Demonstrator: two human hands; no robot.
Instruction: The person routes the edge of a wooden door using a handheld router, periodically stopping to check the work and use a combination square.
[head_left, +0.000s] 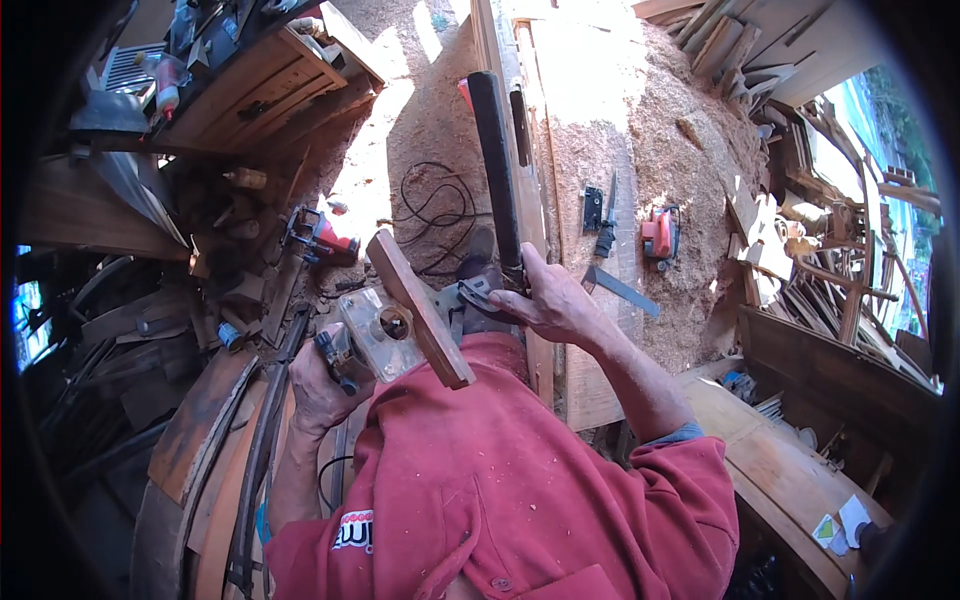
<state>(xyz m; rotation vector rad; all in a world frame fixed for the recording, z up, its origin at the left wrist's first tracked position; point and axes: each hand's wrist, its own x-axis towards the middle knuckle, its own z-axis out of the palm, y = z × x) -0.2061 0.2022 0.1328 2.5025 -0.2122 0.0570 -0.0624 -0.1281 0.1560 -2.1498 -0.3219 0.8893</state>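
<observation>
My left hand (318, 390) is wrapped round a small handheld router (340, 358), held tilted in front of my red shirt. The router has a clear plastic base (372, 335) with a round opening and a wooden strip (420, 310) fixed along its edge. My right hand (560, 300) is closed at the near end of a long black bar (493, 160), by a grey metal piece (478, 298) that looks like part of a clamp. The bar lies along a wooden rail (535, 200) with a slot (520, 125) cut in it.
Right of the rail lie a chisel-like tool (608, 228), a try square (622, 290), a small black block (593, 208) and a red power tool (660, 235). Another red-and-black power tool (325, 238) sits left, near a coiled black cable (440, 205). Sawdust (680, 170) covers the ground.
</observation>
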